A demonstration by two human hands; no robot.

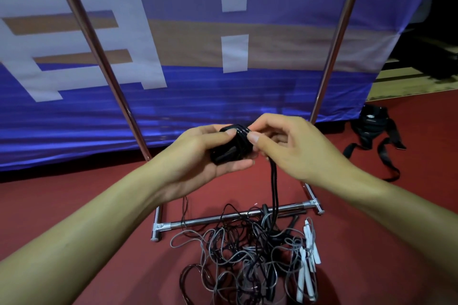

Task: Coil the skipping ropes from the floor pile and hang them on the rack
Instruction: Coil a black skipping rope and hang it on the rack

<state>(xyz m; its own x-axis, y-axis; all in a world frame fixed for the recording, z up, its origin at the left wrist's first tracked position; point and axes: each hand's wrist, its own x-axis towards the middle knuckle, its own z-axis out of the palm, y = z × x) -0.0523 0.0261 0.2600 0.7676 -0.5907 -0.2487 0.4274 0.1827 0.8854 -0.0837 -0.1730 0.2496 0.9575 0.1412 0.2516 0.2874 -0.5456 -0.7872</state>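
both hands [247,151] grip a black rope coil [235,146]; no legible writing.

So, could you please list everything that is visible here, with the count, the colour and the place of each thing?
coiled rope: one, black, held between both hands, its loose end hanging down toward the pile
rope pile: one tangle, black and grey cords, on the floor by the rack's base
white handles: several, exact count unclear, at the right edge of the pile
rack: one, silver metal, two uprights and a base bar, standing behind the pile
banner: one, blue with white shapes, behind the rack
strapped bag: one, black, on the floor at right
floor: red
left hand: grips the coil
right hand: pinches the rope
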